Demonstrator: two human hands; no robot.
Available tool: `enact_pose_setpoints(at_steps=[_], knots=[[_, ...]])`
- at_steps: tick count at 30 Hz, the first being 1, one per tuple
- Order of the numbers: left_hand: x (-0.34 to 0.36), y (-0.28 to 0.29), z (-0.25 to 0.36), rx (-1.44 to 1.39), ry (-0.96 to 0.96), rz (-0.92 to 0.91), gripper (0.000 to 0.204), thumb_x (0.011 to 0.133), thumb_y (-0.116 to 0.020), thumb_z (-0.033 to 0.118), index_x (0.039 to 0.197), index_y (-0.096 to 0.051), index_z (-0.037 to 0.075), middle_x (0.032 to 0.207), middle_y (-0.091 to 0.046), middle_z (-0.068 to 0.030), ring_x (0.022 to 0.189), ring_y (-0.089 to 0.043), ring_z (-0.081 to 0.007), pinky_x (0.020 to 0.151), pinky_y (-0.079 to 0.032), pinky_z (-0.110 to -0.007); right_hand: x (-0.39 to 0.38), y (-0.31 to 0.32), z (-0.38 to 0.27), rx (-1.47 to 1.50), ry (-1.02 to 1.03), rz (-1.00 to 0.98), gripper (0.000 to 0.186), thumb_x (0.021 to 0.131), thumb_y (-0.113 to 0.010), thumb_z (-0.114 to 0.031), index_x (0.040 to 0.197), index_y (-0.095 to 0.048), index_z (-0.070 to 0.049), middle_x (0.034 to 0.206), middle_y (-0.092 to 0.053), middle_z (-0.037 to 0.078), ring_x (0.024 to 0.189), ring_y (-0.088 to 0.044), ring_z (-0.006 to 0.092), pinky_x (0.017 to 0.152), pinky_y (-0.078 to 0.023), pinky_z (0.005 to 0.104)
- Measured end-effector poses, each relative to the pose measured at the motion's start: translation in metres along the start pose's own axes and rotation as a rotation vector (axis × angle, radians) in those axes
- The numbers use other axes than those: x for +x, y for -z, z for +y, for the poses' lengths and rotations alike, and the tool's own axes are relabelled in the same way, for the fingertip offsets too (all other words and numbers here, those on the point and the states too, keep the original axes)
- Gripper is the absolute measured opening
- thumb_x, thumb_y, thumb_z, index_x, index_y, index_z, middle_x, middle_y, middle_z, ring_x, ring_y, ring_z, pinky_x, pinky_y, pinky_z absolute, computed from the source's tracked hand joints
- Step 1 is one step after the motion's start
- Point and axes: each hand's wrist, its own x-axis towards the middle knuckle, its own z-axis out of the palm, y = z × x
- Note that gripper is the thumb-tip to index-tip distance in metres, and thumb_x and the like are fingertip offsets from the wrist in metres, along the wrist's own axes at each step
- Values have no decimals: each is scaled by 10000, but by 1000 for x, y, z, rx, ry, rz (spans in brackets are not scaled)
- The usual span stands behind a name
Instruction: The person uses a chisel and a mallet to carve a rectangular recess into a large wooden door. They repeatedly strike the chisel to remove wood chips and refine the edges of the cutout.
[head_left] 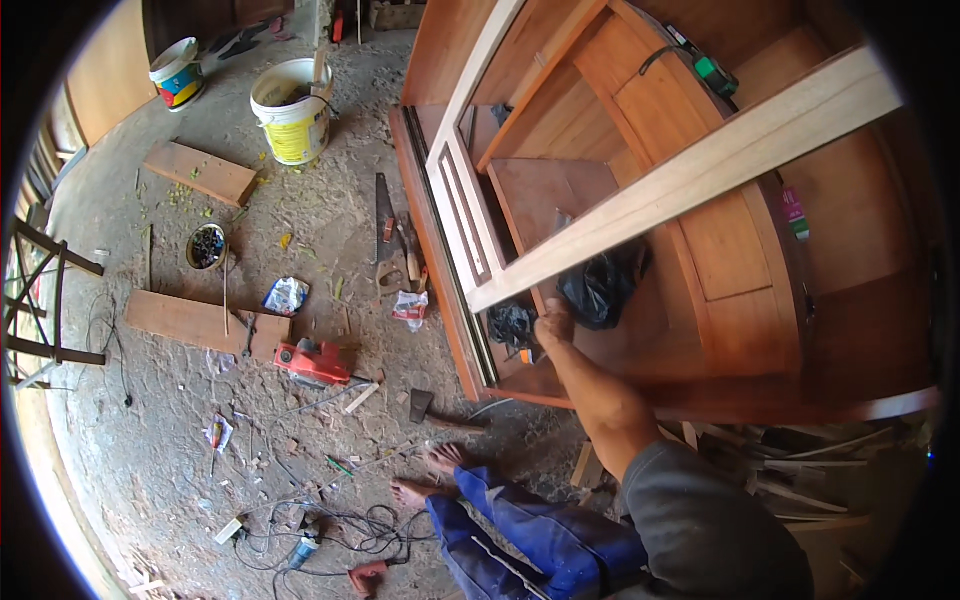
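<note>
My right hand [555, 323] reaches into the open lower part of a reddish-brown wooden cabinet [565, 188]. Its fingers are curled closed beside the edge of a thin inner board, and what they hold, if anything, is hidden. Black plastic bags lie on both sides of it: a larger one [603, 288] to the right and a smaller one [512, 325] to the left. Just above the hand, a pale unpainted wooden frame [690, 165] slants across the cabinet's front. My left hand is out of the picture.
Left of my feet, a red power planer [313, 362] rests by a plank [190, 320]. A handsaw [383, 222], a hatchet [422, 405] and tangled cables [375, 535] lie on the rough floor. Buckets [292, 112] stand farther back. Scrap wood [800, 480] is heaped at lower right.
</note>
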Motion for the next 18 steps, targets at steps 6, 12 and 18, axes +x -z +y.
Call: enact_pose_setpoints(at_steps=[6,12,18], knots=[[-20,0,-15,7,80,34,332,894,-712,321,1086,-676,53,873,-673,-82,693,-600,-210,610,-512,-385,58,16,-4,-19,98,-53,523,944,-516,-77,1465,-474,-74,1349,-611,240,1240,-602,382,1055,-484,451],[-49,-2,-32,31,150,35,322,902,-711,305,1103,-666,57,877,-662,-79,688,-589,-210,604,-507,-387,161,1,33,134,108,-37,501,977,-562,-142,1469,-493,-72,1267,-604,170,1077,-604,272,952,-512,392],[-119,-11,-87,-5,272,-9,313,909,-709,288,1119,-655,62,880,-652,-77,683,-577,-211,598,-502,-388,241,7,56,631,314,-238,482,997,-642,-191,1453,-533,-82,1162,-607,65,878,-613,130,835,-548,310]])
